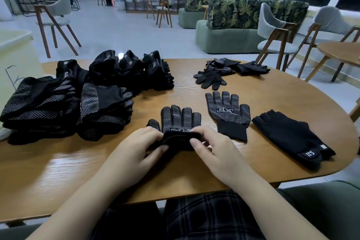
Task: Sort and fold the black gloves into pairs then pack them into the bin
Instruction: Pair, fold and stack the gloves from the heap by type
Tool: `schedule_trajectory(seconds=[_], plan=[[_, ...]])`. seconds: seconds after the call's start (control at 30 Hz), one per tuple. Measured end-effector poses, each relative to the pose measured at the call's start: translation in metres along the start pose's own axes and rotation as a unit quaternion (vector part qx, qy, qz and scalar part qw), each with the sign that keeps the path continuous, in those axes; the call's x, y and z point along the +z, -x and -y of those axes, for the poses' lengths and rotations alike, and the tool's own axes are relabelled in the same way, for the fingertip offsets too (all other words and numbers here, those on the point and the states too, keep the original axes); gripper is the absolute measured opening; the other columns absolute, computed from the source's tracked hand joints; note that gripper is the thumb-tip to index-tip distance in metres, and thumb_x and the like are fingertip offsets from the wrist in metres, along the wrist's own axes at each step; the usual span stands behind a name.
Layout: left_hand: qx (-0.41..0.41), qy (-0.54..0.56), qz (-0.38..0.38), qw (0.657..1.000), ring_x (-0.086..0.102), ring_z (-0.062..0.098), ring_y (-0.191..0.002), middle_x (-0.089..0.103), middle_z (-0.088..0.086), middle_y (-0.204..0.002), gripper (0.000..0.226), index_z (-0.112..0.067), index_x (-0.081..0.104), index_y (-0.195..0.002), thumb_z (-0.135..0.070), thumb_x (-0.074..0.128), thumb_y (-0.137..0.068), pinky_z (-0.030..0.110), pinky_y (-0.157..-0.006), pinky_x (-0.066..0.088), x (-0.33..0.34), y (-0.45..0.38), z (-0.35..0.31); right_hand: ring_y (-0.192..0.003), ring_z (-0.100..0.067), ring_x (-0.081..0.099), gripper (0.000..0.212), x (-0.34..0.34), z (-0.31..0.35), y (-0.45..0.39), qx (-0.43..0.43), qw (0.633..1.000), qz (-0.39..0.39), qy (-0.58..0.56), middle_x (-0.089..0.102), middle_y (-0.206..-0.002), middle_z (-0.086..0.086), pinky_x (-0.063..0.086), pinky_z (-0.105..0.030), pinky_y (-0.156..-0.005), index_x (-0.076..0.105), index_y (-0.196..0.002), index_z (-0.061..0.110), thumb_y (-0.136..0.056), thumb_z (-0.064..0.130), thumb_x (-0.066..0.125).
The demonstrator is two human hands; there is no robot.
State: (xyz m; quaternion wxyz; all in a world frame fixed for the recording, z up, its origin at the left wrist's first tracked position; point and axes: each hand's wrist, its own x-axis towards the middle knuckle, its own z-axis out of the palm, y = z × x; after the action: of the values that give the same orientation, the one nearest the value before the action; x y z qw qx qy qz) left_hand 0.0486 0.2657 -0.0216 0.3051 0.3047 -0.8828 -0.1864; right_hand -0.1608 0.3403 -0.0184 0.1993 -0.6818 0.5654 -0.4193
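The dotted glove [180, 121] lies on the table [58, 161] right in front of you, and your left hand [136, 148] and right hand [212, 146] both pinch its cuff, folding it over. Lots of folded pairs [66, 103] are stacked to your left. I think you are mostly done: a few loose gloves [228, 70] wait, and I can't see any bin.

Glove in hand [180, 122]: dotted palm up, cuff folded over.
Single dotted glove [228, 112]: flat, just right.
Fingerless glove [292, 138]: flat, far right.
Folded stacks [81, 95]: piled left.
Unsorted gloves [224, 71]: heaped far side.
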Motion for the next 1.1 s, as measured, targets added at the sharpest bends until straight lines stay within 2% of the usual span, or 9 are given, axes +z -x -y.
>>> schedule_trajectory(seconds=[0.1,0.2,0.33,0.47,0.7,0.8,0.93,1.03,1.1], plan=[[-0.057,0.026,-0.045,0.997,0.055,-0.003,-0.077,0.059,-0.022,-0.089,0.007,-0.036,0.054,-0.086,-0.036,0.051,-0.092,0.014,-0.064,0.038,0.002,-0.01,-0.003,-0.082,-0.009,0.06,0.018,-0.001,0.003,-0.007,0.034,0.999,-0.021,-0.009,0.066,-0.093,0.008,0.048,-0.021,-0.074,0.055,-0.105,0.041,-0.088,0.046,0.058],[-0.095,0.032,-0.072,0.992,0.055,-0.002,-0.071,0.061,-0.019,-0.076,0.017,-0.038,0.05,-0.082,-0.027,0.051,-0.094,0.016,-0.06,0.038,0.004,-0.023,-0.006,-0.084,-0.009,0.059,0.011,-0.001,0.001,-0.021,0.064,0.996,-0.04,0.037,0.065,-0.092,0.007,0.044,-0.02,-0.075,0.063,-0.099,0.025,-0.091,0.033,0.062],[-0.147,-0.003,-0.06,0.987,0.06,0.015,-0.081,0.064,-0.009,-0.083,0.016,-0.029,0.052,-0.11,-0.033,0.041,-0.098,0.035,-0.072,0.046,0.007,-0.041,-0.006,-0.072,-0.012,0.052,0.016,0.002,-0.001,-0.044,0.101,0.988,-0.063,0.097,0.055,-0.071,0.01,0.037,-0.026,-0.063,0.056,-0.083,0.021,-0.096,0.03,0.052],[-0.165,-0.063,-0.046,0.983,0.058,0.021,-0.085,0.06,-0.003,-0.088,0.035,-0.022,0.037,-0.13,-0.037,0.039,-0.098,0.038,-0.076,0.045,0.011,-0.05,-0.005,-0.087,-0.023,0.057,0.024,0.01,-0.005,-0.062,0.157,0.967,-0.061,0.193,0.064,-0.087,-0.003,0.044,-0.033,-0.072,0.059,-0.097,0.014,-0.099,0.033,0.044],[-0.108,-0.076,0.001,0.991,0.046,0.011,-0.102,0.046,-0.009,-0.104,0.042,-0.03,0.054,-0.121,-0.044,0.065,-0.082,0.022,-0.087,0.036,0.008,-0.039,0.004,-0.092,-0.024,0.058,0.024,0.012,-0.004,-0.075,0.203,0.935,-0.031,0.289,0.063,-0.099,-0.004,0.044,-0.031,-0.07,0.057,-0.105,0.015,-0.097,0.033,0.044],[-0.087,-0.104,0.025,0.99,0.045,0.014,-0.104,0.042,-0.005,-0.108,0.042,-0.025,0.06,-0.122,-0.033,0.07,-0.082,0.02,-0.091,0.033,0.007,-0.039,0.009,-0.109,-0.023,0.051,0.025,0.009,-0.003,-0.082,0.166,0.94,-0.032,0.298,0.056,-0.116,-0.003,0.046,-0.037,-0.088,0.053,-0.115,0.015,-0.095,0.029,0.049],[-0.048,-0.154,-0.003,0.987,0.053,0.031,-0.095,0.054,0.011,-0.11,0.027,-0.013,0.069,-0.108,-0.006,0.069,-0.082,0.035,-0.084,0.044,0.013,-0.041,0.015,-0.128,-0.018,0.035,0.039,0.009,-0.005,-0.099,0.074,0.964,0.022,0.253,0.046,-0.136,0.002,0.034,-0.035,-0.105,0.049,-0.134,0.024,-0.095,0.03,0.051],[-0.058,-0.17,-0.036,0.983,0.054,0.04,-0.104,0.055,0.02,-0.118,0.033,-0.012,0.069,-0.109,0.003,0.06,-0.081,0.043,-0.087,0.046,0.017,-0.043,0.018,-0.126,-0.018,0.043,0.038,0.011,-0.007,-0.107,0.093,0.964,0.094,0.231,0.05,-0.134,0.004,0.041,-0.041,-0.102,0.052,-0.133,0.029,-0.095,0.034,0.047],[-0.074,-0.171,-0.054,0.981,0.051,0.04,-0.111,0.052,0.021,-0.124,0.043,-0.012,0.067,-0.114,0.01,0.06,-0.077,0.043,-0.091,0.045,0.02,-0.044,0.015,-0.116,-0.021,0.05,0.033,0.01,-0.007,-0.107,0.112,0.956,0.084,0.258,0.057,-0.124,0.002,0.046,-0.039,-0.094,0.058,-0.126,0.026,-0.095,0.034,0.047]])
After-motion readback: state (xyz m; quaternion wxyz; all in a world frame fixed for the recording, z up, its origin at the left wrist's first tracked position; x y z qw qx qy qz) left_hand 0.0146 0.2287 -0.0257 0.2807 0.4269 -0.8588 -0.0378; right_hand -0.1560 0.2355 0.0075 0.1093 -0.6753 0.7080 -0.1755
